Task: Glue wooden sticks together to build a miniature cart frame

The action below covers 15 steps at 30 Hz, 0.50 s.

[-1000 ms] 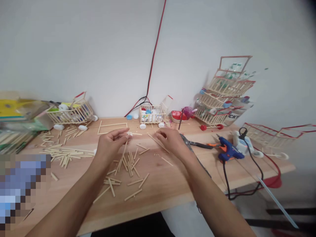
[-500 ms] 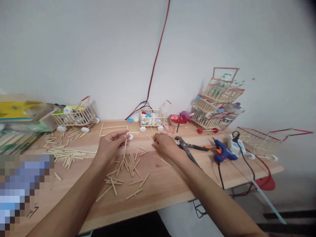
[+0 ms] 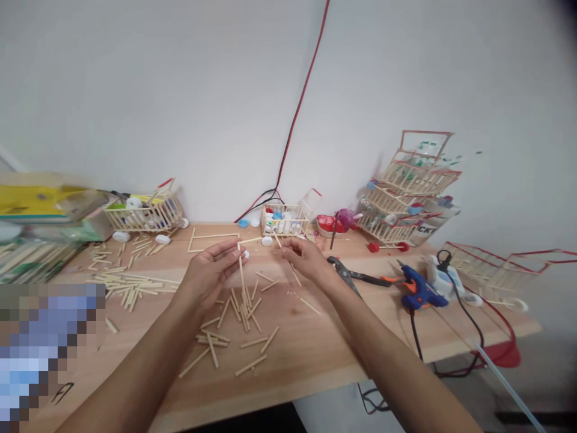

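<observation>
My left hand [image 3: 215, 261] pinches an L-shaped frame of wooden sticks [image 3: 242, 279] at its corner; one leg runs down toward the table, the other points right. A white bottle cap [image 3: 246, 255] shows just beside those fingertips. To the right, my right hand [image 3: 303, 257] is closed on a single wooden stick [image 3: 277, 240], tilted up to the left. Several loose short sticks [image 3: 243, 310] lie scattered below the hands. Behind my left hand a three-sided stick frame [image 3: 214, 236] lies flat on the table.
Small stick carts [image 3: 146, 213] line the wall, with a cart filled with caps [image 3: 288, 221] behind my hands and stacked carts [image 3: 406, 186] at right. Pliers [image 3: 347, 273], a blue glue gun [image 3: 419, 287] with its cord and a white power adapter [image 3: 444, 276] lie right of my right arm.
My right hand has lifted from the tabletop with a stick in its fingers. My left hand still holds the L-shaped frame. The whole view has shifted slightly.
</observation>
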Tool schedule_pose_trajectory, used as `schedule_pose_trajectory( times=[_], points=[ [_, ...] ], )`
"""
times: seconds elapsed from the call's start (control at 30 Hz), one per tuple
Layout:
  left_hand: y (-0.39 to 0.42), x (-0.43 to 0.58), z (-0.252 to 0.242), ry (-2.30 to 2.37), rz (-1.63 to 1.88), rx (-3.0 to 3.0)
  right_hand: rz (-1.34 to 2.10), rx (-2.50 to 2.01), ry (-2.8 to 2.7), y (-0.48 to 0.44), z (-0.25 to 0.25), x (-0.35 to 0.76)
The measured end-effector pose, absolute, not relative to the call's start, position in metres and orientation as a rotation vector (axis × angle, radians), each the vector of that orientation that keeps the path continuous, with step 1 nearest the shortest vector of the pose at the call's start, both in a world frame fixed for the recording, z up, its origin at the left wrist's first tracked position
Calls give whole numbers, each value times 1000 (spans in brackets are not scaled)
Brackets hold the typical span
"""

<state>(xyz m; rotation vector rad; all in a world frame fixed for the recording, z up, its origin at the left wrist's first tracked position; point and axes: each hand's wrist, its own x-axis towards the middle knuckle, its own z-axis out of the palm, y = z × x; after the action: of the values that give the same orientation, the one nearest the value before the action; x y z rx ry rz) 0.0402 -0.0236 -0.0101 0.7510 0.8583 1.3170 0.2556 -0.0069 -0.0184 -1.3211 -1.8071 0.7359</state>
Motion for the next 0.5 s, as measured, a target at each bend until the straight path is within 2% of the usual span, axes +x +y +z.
schedule_pose_trajectory(
  times=[0.23,0.5],
  points=[
    [-27,47,-10,805,1286,711,933,-1182,-1591,-16,-29,241],
    [-26,54,-12,823,1262,681,896,-1157,-1636,-28,-26,233]
  ],
)
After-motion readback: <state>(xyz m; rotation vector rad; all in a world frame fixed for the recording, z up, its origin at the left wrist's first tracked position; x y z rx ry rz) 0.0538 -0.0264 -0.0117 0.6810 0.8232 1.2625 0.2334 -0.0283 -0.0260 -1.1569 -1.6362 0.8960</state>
